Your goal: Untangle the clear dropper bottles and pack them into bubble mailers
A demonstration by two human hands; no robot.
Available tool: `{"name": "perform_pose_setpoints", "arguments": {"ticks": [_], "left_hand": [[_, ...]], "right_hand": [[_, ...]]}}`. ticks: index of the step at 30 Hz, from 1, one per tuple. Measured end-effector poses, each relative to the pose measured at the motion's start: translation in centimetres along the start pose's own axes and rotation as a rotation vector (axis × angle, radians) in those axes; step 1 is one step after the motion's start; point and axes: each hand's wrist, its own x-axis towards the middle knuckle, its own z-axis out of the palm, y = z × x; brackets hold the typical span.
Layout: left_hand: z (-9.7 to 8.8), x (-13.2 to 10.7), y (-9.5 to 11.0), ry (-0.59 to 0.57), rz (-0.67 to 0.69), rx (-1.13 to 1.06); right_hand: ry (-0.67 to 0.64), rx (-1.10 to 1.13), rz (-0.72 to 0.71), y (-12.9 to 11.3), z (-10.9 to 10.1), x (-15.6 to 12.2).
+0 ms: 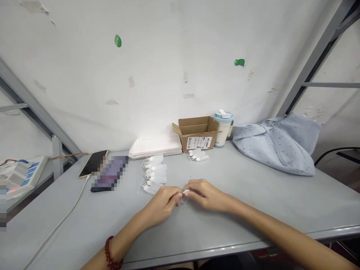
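My left hand point(164, 202) and my right hand point(204, 193) meet over the middle of the grey table point(253, 195). Both pinch a small white tag with a string loop point(185, 193) between their fingertips. A row of several similar white tags point(154, 174) lies just beyond my left hand. A smaller heap of white tags point(198, 154) rests in front of an open cardboard box point(197, 133). A red bead bracelet point(110, 255) circles my left wrist.
A stack of white sheets point(156, 147) lies against the wall. Two phones point(104, 168) with a white cable point(64, 217) lie at left. A pale blue lidded cup point(223, 127) and a blue cloth bag point(278, 144) stand at right. A power strip point(19, 174) sits far left.
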Motion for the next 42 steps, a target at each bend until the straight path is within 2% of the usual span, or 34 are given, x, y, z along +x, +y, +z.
{"name": "perform_pose_setpoints", "arguments": {"ticks": [7, 10, 17, 20, 26, 29, 32, 42], "left_hand": [[-0.9, 0.1, -0.1, 0.096, -0.069, -0.08], [-1.0, 0.1, -0.1, 0.131, -0.074, -0.095], [-1.3, 0.2, 0.4, 0.134, -0.063, -0.091], [-2.6, 0.0, 0.3, 0.164, -0.112, -0.169], [-7.4, -1.2, -1.2, 0.294, -0.213, -0.261], [-9.2, -1.8, -2.0, 0.261, -0.275, -0.26], [-10.0, -2.1, -2.6, 0.186, -0.351, -0.257], [-9.8, -2.1, -4.9, -0.015, -0.475, -0.386]], "right_hand": [[0.04, 0.232, 0.189, 0.2, -0.5, 0.3], [0.04, 0.276, 0.209, 0.1, -0.6, 0.2], [0.046, 0.318, 0.214, -0.3, -0.5, 0.2], [0.072, 0.298, 0.227, -0.1, -0.5, 0.1], [0.13, 0.248, 0.229, 0.3, -1.1, 0.1], [0.156, 0.221, 0.224, 0.3, -1.3, 0.1], [0.169, 0.195, 0.22, 0.2, -1.5, 0.0], [0.18, 0.023, 0.228, 1.1, -2.1, -0.1]]}}
